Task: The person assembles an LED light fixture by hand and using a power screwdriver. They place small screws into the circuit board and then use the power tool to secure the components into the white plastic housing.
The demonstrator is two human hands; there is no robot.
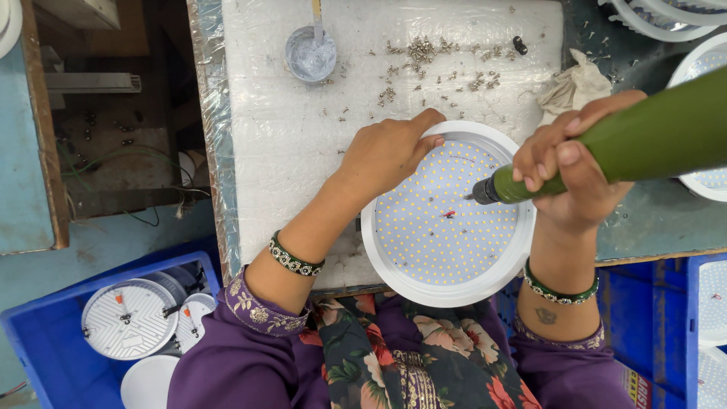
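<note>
A round white lamp housing point(394, 269) with a disc of many small yellow LED dots lies on the white foam pad at the table's near edge. My left hand point(388, 150) rests on its upper left rim, fingers curled over the edge. My right hand point(572, 170) grips a green electric screwdriver point(644, 136), its dark tip pointing left over the disc's right side. A small red mark sits near the disc's centre.
Several loose screws point(424, 53) lie scattered on the foam pad point(273, 151) beyond the lamp, beside a small grey cup point(310, 53). A crumpled cloth point(572, 85) lies at right. Blue crates point(45, 333) with round lamp parts stand at lower left and right.
</note>
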